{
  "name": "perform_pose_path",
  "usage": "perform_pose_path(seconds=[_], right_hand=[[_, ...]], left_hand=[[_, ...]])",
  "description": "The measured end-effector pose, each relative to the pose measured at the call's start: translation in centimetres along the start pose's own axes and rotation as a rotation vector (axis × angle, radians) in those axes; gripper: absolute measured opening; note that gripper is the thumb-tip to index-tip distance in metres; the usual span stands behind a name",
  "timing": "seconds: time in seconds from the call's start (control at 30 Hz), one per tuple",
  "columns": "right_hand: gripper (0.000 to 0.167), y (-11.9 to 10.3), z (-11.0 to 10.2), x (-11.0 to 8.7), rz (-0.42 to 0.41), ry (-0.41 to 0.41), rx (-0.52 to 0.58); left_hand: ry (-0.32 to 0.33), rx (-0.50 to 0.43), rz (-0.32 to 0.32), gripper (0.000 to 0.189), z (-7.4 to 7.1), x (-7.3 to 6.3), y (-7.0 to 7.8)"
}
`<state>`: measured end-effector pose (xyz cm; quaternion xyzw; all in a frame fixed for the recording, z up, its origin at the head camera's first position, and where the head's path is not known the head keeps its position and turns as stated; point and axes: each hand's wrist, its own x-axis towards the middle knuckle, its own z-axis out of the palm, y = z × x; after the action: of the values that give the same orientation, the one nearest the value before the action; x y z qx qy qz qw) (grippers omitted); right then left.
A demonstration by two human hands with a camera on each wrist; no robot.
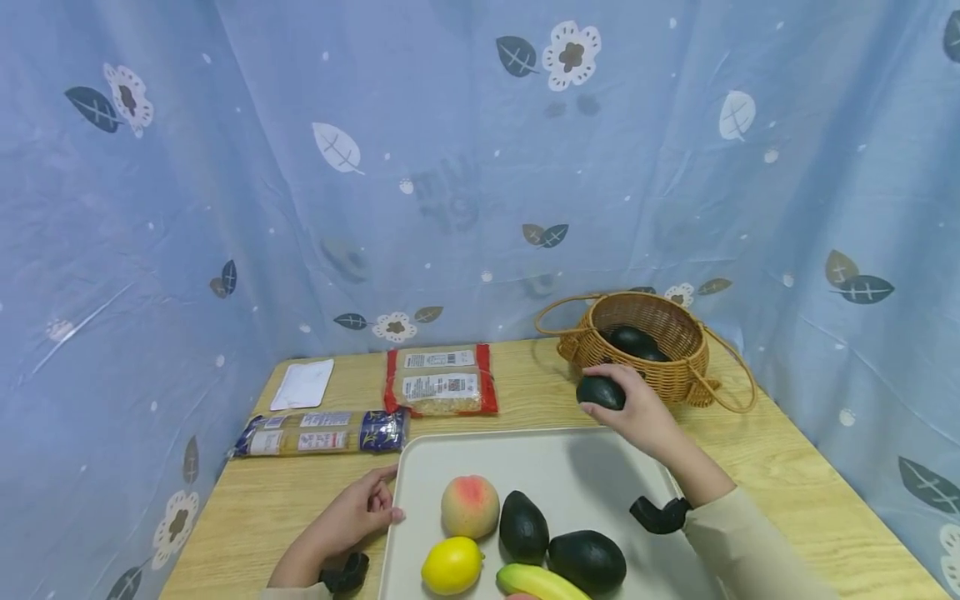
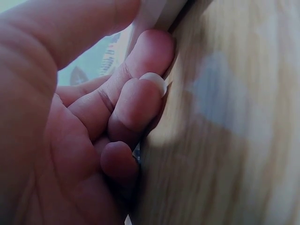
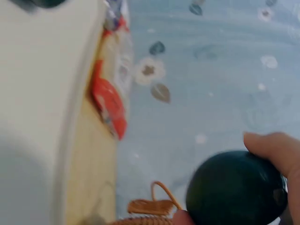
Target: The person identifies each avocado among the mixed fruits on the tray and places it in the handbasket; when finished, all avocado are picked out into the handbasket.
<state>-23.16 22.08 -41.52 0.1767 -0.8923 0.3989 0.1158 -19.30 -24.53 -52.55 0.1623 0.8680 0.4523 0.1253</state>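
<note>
My right hand [image 1: 633, 408] grips a dark green avocado [image 1: 600, 392] between thumb and fingers, above the tray's far edge and in front of the wicker basket [image 1: 686, 379]. The right wrist view shows this avocado [image 3: 236, 190] up close. Dark avocados [image 1: 633, 342] lie inside the basket. At the pale tray's [image 1: 427, 454] left rim, my left hand [image 1: 352, 517] holds the edge, thumb over it and other fingers curled low by the tabletop. On the tray are a peach [image 1: 470, 507], a lemon [image 1: 452, 566], two avocados [image 1: 523, 527] and a banana [image 1: 540, 581], partly cut off below.
Behind the tray lie a red-edged food packet [image 1: 441, 382], a long pasta packet [image 1: 322, 433] and a white packet [image 1: 302, 384]. A patterned blue curtain [image 1: 450, 192] surrounds the wooden table [image 1: 255, 508]. The basket's handles stick out sideways.
</note>
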Motion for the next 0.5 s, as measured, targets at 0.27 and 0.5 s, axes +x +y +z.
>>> perform_pose_path(seconds=[0.27, 0.5], right_hand=[[0.07, 0.5, -3.3, 3.0, 0.224, 0.112, 0.044], [0.07, 1.8, -4.2, 4.8, 0.298, 0.178, 0.061]], left_hand=[[0.002, 0.012, -0.004, 0.077, 0.0, -0.1, 0.2], [0.002, 0.012, 0.021, 0.076, 0.0, 0.1, -0.3]])
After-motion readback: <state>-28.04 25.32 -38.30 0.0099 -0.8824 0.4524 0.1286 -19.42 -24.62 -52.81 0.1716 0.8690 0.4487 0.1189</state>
